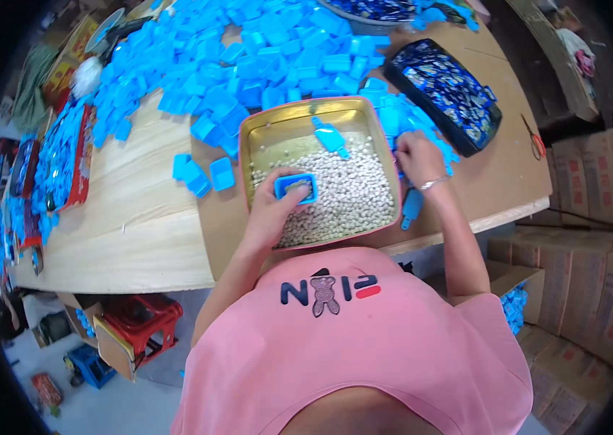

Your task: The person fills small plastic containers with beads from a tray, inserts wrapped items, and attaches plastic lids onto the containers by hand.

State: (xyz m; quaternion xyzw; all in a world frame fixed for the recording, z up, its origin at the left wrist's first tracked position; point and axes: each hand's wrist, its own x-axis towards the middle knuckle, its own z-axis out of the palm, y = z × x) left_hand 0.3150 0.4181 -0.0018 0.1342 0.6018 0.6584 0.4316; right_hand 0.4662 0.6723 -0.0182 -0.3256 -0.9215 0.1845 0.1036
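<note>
My left hand (267, 214) grips a small open blue plastic box (280, 190), its thumb reaching inside over some contents too small to make out. The box is above a square gold-coloured tin (247, 156) with a pink rim, part-filled with small whitish pellets (353, 192). On the pellets lies a flat blue piece with narrow end tabs (330, 138). Just outside the tin's right wall, my right hand (420, 161) has its fingers closed beside a heap of similar flat blue pieces (401, 116); what they hold is hidden. Another flat blue piece (411, 208) lies below that hand.
A big heap of blue boxes (270, 61) covers the table's far side. Right of it stands a dark tray of shiny blue packets (444, 94). Scissors (536, 141) lie near the right edge. Cartons (603, 174) are stacked beyond; a red stool (147, 322) stands lower left.
</note>
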